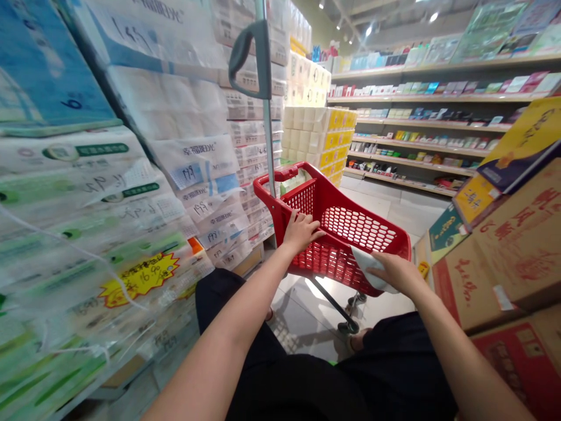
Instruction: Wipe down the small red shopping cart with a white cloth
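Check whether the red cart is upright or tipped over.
Upright. The red cart has its wheels on the floor and its grey handle at the top.

On the left, a yellow burst-shaped price sign (142, 279) shows 16.90 on the white-green packs (94, 231), and a handwritten mark on the blue pack (46, 61) looks like 6. On the right, the cardboard box (537, 231) bears red Chinese characters, among them 风顺.

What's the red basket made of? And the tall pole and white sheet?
The red basket looks like glossy plastic: moulded holes, bright shine. The tall pole seems smooth metal, silvery and gleaming. The white sheet under the right hand could be cloth or paper; it's thin and matte.
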The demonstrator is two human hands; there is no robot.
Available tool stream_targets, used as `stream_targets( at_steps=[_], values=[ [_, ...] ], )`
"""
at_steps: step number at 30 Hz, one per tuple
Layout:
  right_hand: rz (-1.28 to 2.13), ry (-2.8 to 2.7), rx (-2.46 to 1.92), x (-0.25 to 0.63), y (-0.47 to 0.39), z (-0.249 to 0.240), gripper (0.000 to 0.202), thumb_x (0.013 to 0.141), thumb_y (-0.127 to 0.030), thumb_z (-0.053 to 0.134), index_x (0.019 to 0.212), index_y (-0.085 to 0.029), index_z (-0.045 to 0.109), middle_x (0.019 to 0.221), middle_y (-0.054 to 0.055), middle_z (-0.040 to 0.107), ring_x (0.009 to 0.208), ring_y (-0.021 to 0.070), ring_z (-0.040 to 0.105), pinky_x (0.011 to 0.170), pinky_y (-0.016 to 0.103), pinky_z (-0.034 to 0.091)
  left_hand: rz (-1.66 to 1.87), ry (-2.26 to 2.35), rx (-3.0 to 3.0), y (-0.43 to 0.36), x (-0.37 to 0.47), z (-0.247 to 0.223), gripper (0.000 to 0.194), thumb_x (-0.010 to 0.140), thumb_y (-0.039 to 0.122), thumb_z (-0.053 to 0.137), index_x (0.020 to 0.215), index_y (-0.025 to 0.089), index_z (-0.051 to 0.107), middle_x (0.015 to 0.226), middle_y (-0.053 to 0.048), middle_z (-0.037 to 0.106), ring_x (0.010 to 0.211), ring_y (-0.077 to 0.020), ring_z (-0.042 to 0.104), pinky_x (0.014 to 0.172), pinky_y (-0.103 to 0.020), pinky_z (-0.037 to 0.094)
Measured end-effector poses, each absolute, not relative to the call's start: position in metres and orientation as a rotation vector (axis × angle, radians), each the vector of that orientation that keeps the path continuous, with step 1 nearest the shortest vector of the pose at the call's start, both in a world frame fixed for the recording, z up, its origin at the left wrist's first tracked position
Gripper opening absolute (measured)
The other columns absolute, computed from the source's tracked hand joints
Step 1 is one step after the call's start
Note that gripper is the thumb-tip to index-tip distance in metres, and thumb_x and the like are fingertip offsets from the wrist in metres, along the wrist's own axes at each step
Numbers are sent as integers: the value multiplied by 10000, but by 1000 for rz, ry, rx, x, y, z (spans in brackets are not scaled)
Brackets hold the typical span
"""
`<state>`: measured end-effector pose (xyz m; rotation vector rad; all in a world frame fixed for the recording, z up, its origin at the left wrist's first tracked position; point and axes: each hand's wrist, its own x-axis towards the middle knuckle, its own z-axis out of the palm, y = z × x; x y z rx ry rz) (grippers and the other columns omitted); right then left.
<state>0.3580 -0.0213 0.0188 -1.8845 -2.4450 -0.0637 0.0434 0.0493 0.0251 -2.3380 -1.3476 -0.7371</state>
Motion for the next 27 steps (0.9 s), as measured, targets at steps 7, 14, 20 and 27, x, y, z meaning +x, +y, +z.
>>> stream_targets(
  at_steps=[7,14,20,27],
  values=[
    [-358,-2388,-1770,295,-12,17,348,932,-542,443,1016,-241,596,971,54,704,837,197,648,564,252,312,-746,-1339,-2336,46,48,24,389,942,569,410,983,274,660,1038,-36,626,1047,-233,516,1147,-495,179],
    [-432,-2346,-1768,257,-3,20,365,941,-561,427,953,-221,559,912,41,701,755,177,645,531,258,232,-741,-1325,-2340,47,42,27,391,944,576,397,973,280,651,1032,-28,622,1046,-227,515,1137,-483,196],
    [-288,-2326,-1801,295,-21,12,370,929,-589,419,891,-247,556,856,1,690,758,164,632,525,245,215,-718,-1321,-2379,53,29,30,378,932,582,428,946,277,650,1032,-19,623,1045,-218,520,1138,-470,189],
    [-43,-2225,-1828,327,-36,5,364,914,-591,408,909,-270,580,885,-7,686,760,165,623,538,244,264,-723,-1335,-2384,53,28,30,351,929,567,450,961,283,655,1047,-23,626,1056,-222,515,1147,-464,176]
  ],
)
